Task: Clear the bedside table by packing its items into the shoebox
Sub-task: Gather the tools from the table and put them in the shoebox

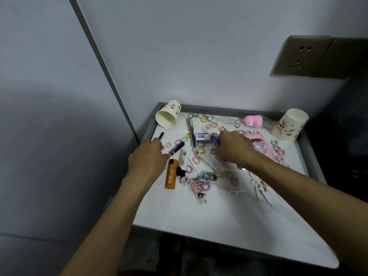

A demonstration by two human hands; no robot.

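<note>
Your left hand [148,160] is by the purple pen [177,147] near the surface's [199,226] left edge; I cannot tell its grip. Your right hand [234,148] holds a blue thing [214,138] in the middle.

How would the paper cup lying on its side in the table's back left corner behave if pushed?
The paper cup lies on its side, so it would probably roll, curving because it tapers. It looks empty and thin-walled, so likely light and easily crushed.
</note>
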